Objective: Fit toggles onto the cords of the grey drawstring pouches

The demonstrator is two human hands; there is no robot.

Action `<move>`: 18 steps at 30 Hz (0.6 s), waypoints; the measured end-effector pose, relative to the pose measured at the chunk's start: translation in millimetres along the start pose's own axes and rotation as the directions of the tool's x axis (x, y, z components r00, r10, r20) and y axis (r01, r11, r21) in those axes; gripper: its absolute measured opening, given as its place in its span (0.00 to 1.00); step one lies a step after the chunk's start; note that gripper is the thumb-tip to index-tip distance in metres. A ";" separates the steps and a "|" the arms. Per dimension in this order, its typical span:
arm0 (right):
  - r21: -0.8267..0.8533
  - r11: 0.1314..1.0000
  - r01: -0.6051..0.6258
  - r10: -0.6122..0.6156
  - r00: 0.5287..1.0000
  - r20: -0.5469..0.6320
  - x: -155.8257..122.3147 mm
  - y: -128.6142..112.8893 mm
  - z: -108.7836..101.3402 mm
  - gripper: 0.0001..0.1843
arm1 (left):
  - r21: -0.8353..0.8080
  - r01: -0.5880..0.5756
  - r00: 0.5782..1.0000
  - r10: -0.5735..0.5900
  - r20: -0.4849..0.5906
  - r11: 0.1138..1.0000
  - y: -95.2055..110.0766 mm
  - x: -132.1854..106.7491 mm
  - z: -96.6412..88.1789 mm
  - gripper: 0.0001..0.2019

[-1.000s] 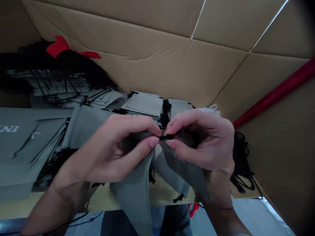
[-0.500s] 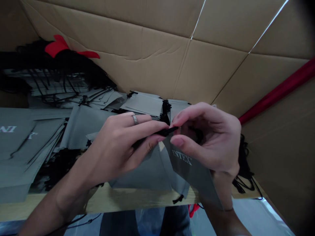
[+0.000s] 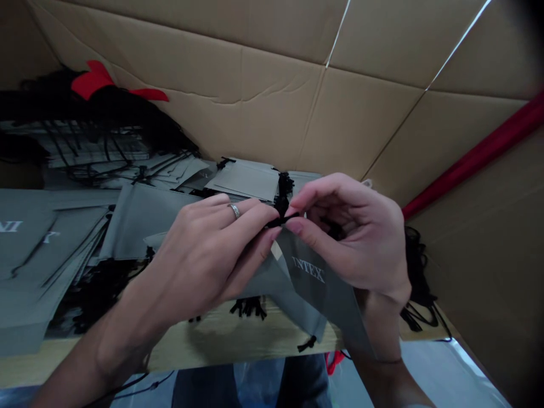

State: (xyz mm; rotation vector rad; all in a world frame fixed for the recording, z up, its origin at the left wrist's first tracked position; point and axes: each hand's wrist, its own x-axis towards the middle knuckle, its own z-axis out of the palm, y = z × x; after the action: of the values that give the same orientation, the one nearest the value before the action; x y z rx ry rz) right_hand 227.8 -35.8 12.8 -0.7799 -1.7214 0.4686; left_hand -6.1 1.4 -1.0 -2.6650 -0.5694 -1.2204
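Observation:
My left hand [image 3: 204,255] and my right hand [image 3: 357,232] meet above the table edge, both pinched on a black drawstring cord [image 3: 281,220] at the mouth of a grey fabric pouch [image 3: 314,283] printed with white letters. The pouch hangs down from my fingers over the wooden table [image 3: 221,340]. A ring sits on one finger of my left hand. Part of the pouch's top is hidden behind my fingers.
Stacks of flat grey pouches [image 3: 46,249] with black cords lie to the left and behind [image 3: 249,181]. A black tangle of cords with a red piece [image 3: 91,82] sits at the far left. Cardboard walls [image 3: 297,85] close in behind and right, with a red bar [image 3: 476,153].
The pouch has turned so its white lettering shows. My hands rose slightly, and my left fingers shifted along the cord; a black cord end now shows below the pouch on the table.

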 end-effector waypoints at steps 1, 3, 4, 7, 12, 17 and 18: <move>0.000 1.000 0.001 -0.001 1.000 0.011 0.0 0.3 -0.5 0.10 | -0.001 -0.005 1.000 0.005 0.007 1.000 0.1 -0.2 -0.8 0.03; 0.007 1.000 0.010 -0.010 1.000 0.028 -0.1 0.4 -1.2 0.10 | -0.020 -0.004 1.000 0.004 0.023 1.000 0.2 -0.4 -2.0 0.02; 0.009 1.000 0.014 -0.014 0.999 0.036 -0.1 0.1 -1.3 0.10 | -0.031 -0.002 1.000 0.002 0.031 1.000 0.1 -0.5 -2.3 0.02; 0.011 1.000 0.016 -0.017 0.999 0.049 0.0 -1.4 -0.5 0.12 | -0.055 0.013 0.999 -0.011 0.046 0.998 -0.6 -0.4 -2.0 0.02; 0.011 1.000 -0.015 0.015 0.998 0.055 -0.3 -2.9 0.6 0.13 | -0.066 0.021 0.999 -0.019 0.034 0.998 -2.3 -2.0 -2.0 0.02; -0.059 0.998 0.025 -0.022 0.998 0.056 -0.9 -1.3 -2.5 0.09 | -0.081 0.044 0.998 -0.040 0.052 0.996 -4.1 -2.9 -2.0 0.04; -0.086 0.995 0.043 -0.037 0.997 0.069 -0.6 -1.1 -3.4 0.08 | -0.077 0.047 0.998 -0.042 0.054 0.996 -4.1 -2.5 -1.7 0.05</move>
State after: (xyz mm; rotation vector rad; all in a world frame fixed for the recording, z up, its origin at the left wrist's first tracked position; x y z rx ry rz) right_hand 230.8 -37.3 14.2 -0.7980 -1.8274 0.3980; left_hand -10.4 4.0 -1.8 -2.7710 -0.6042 -1.2116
